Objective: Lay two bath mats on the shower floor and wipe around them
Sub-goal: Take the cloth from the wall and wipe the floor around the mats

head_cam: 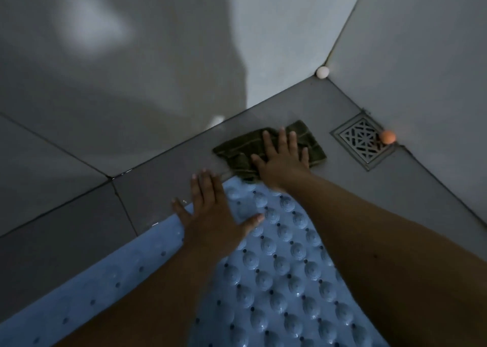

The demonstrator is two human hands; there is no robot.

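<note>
Drain grate (362,140) lies near cloth (266,149) under right hand (283,159).

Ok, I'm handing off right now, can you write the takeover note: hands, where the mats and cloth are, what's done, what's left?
Left hand: flat, fingers spread, pressing the far corner of the blue bath mat.
Right hand: flat on the dark green cloth, which lies on the grey floor tile between the mat's far edge and the wall, beside the floor drain.
Done: blue matting is down on the floor; whether it is one mat or two cannot be told from here.
Left: wipe the tile around the mats, and check the second mat.
</note>
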